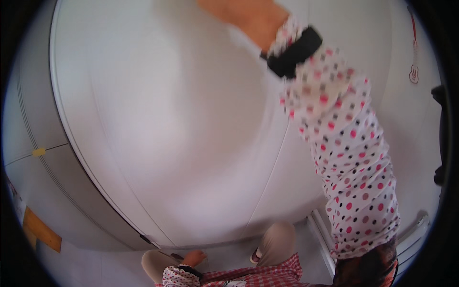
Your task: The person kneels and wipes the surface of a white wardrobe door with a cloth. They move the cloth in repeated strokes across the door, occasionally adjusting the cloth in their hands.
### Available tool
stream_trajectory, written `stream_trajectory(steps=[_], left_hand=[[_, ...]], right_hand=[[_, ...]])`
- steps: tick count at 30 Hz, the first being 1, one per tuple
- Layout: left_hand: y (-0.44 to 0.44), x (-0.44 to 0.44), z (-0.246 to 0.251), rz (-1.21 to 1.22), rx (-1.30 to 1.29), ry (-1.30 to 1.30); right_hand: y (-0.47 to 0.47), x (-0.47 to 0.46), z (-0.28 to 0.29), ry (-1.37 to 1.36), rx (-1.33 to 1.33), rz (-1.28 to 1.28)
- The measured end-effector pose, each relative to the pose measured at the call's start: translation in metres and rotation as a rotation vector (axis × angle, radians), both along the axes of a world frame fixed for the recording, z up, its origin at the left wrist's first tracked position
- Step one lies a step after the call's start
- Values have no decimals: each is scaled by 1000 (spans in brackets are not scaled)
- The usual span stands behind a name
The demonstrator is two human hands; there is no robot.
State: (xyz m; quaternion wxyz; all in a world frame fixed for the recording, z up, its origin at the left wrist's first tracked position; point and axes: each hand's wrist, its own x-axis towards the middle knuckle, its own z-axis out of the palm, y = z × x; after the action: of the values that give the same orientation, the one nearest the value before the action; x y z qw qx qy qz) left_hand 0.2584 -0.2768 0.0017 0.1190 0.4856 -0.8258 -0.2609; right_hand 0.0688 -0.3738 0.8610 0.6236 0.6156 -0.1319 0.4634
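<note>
My right hand (233,10) reaches up against or close to a large white panel (161,107); its fingers are cut off by the top edge of the picture, so what it may hold is hidden. A black band (296,52) circles that wrist over a white sleeve (351,154) with pink and dark dots. Low in the picture, my left hand (194,258) hangs beside my left knee, small and partly curled, with no object visible in it. A similar dotted sleeve (179,277) and dark band (190,271) cover that wrist.
A grey door or panel (39,107) with a yellow piece (39,152) stands at the left. A brown board (42,229) is at the lower left. White rails (321,236) stand at the lower right. A red-and-white hanging item (414,73) is on the right wall.
</note>
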Motion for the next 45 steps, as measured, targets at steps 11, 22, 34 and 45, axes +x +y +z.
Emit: stream_trajectory(steps=[11, 22, 34, 45], left_hand=[[-16, -6, 26, -128, 140, -228], [-19, -5, 40, 5, 260, -136], [-10, -10, 52, 10, 224, -112], [-9, -10, 61, 19, 168, -155]], right_hand=[[-1, 54, -168, 256, 193, -44], [-31, -40, -88, 111, 95, 10], [-24, -57, -176, 124, 259, -23], [-43, -118, -98, 71, 152, -2]])
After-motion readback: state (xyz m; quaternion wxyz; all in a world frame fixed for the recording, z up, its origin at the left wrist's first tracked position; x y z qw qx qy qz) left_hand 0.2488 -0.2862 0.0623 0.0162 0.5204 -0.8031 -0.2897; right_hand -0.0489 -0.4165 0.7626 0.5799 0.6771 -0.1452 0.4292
